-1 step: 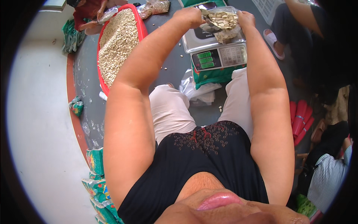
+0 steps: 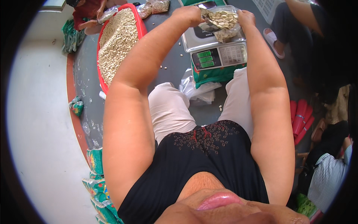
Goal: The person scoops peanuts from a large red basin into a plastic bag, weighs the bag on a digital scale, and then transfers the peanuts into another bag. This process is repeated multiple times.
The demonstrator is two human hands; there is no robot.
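At the top centre, my left hand [image 2: 193, 16] is closed at the left edge of a clear plastic bag [image 2: 227, 31] holding flat pale seeds [image 2: 222, 19]. My right hand [image 2: 246, 18] grips the bag's right side. A dark shape among the seeds, near my left fingers, is too unclear to name. The bag is over the silver pan of a digital scale [image 2: 197, 44], which rests on a green printed sack [image 2: 207, 78]. Just left of my left forearm stands a red tub [image 2: 119, 33] heaped with seeds.
Co-workers [image 2: 82, 16] [image 2: 279, 41] sit at upper left and right; another person [image 2: 326, 175] is at lower right. Green packs [image 2: 95, 186] line the left wall. Plastic bags [image 2: 197, 93] lie between my knees. Red rolled items [image 2: 300, 121] and a white crate [image 2: 266, 7] are at right.
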